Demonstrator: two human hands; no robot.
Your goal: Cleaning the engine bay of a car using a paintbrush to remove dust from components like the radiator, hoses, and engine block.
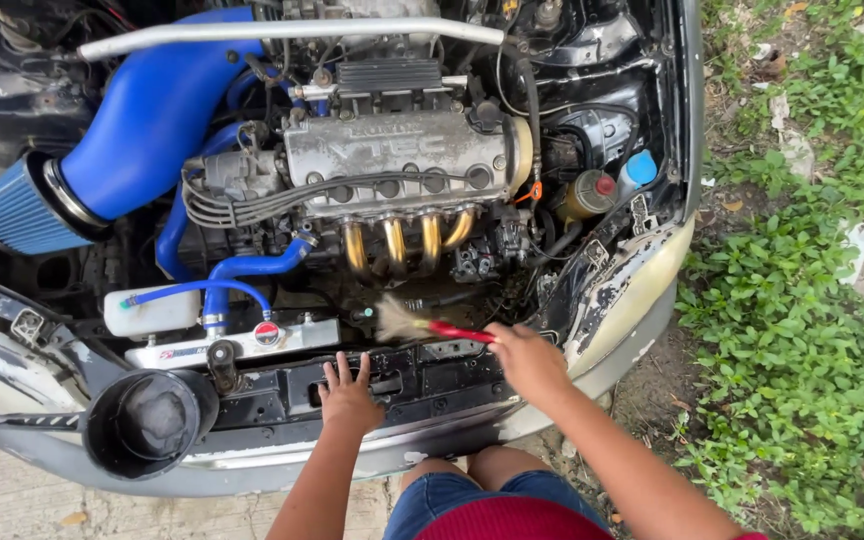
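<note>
Filling most of the view, the engine bay [352,200] stands open, its black front crossmember [422,385] serving as landmark. Beyond the crossmember sits the engine [402,160] with gold header pipes [407,240]; left of them, a blue intake tube [152,110]. On the crossmember the left hand [349,398] rests flat, fingers spread, gripping nothing. Just above its right end the right hand [524,358] is closed around a red-handled brush [422,325], bristles over the gap below the headers. Dusting seems underway; further strokes likely need steady bracing.
</note>
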